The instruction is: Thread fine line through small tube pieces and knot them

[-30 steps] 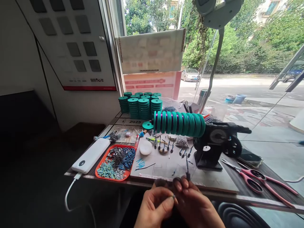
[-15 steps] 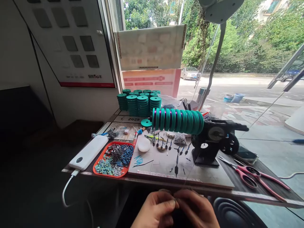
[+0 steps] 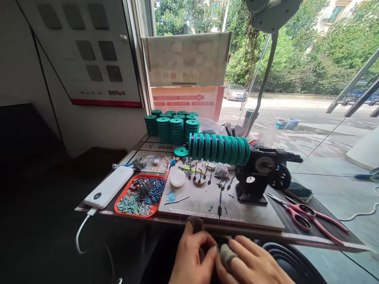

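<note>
1. The left hand (image 3: 192, 256) and right hand (image 3: 251, 264) meet just below the near edge of the worktop (image 3: 260, 221), fingertips pinched together on something too small to make out.
2. Both hands are curled nearly closed; dark fabric sleeves cover some fingertips.
3. A thin line runs up from the hands towards the row of green discs (image 3: 220, 149) on the black metal winder (image 3: 257, 177).
4. A red tray (image 3: 122, 197) holds small tubes and metal bits.

One red tray (image 3: 122, 199); one white power bank (image 3: 108, 192); one pair of scissors (image 3: 302, 215).
</note>
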Available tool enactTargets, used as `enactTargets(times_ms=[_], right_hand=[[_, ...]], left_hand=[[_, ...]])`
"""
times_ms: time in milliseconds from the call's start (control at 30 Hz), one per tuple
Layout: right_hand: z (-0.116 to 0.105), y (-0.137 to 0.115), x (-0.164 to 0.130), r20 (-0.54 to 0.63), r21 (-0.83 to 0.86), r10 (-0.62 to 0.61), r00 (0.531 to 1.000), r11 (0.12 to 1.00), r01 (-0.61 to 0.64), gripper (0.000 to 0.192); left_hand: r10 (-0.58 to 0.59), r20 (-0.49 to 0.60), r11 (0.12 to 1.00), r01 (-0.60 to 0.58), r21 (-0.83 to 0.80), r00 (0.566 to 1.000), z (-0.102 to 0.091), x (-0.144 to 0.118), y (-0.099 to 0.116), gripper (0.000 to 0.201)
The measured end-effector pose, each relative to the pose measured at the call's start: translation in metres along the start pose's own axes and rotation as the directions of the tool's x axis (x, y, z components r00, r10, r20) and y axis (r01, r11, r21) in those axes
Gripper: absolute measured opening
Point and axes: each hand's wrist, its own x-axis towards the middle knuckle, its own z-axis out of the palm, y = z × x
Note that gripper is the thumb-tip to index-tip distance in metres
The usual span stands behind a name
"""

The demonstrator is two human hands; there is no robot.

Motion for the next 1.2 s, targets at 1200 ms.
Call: enactTargets(times_ms=[1200], right_hand=[[0.018,0.050,0.071,0.626,0.273,0.468,0.624,0.618,-0.737,0.018]], left_hand=[[0.790,-0.268,0.576,-0.519,0.631,0.552,0.000,0.008,-0.006,0.021]])
